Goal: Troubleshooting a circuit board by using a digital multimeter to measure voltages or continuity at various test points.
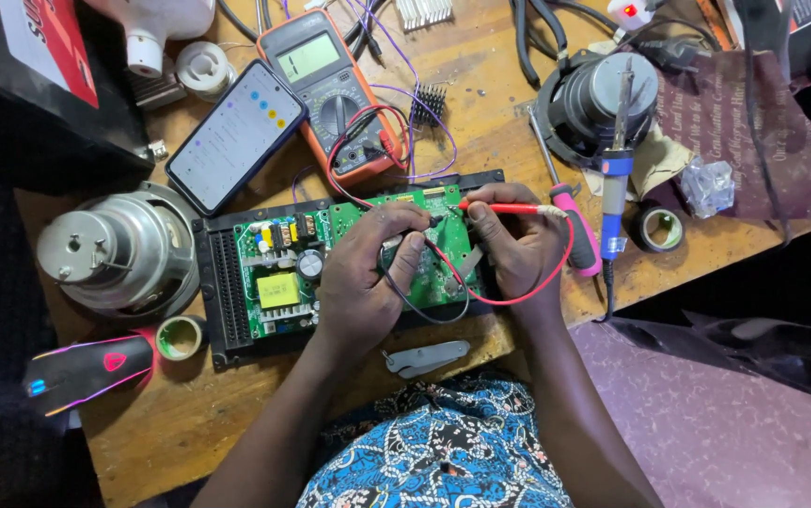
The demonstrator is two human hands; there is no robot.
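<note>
On board: green circuit board (368,254), table (480,113).
Left hand (368,273): pinched black probe (432,222), pointing right.
Right hand (513,249): clamped red probe (504,208), lengthwise left-right, tip left.

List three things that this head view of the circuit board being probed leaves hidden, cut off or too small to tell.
1. Head view: the black probe tip is hidden under the left hand on the green circuit board.
2. Head view: the red probe tip's contact point is covered by the right hand fingers.
3. Head view: the multimeter display reading is too small to tell.
4. Head view: the white object at top is cut off by the edge.
</note>
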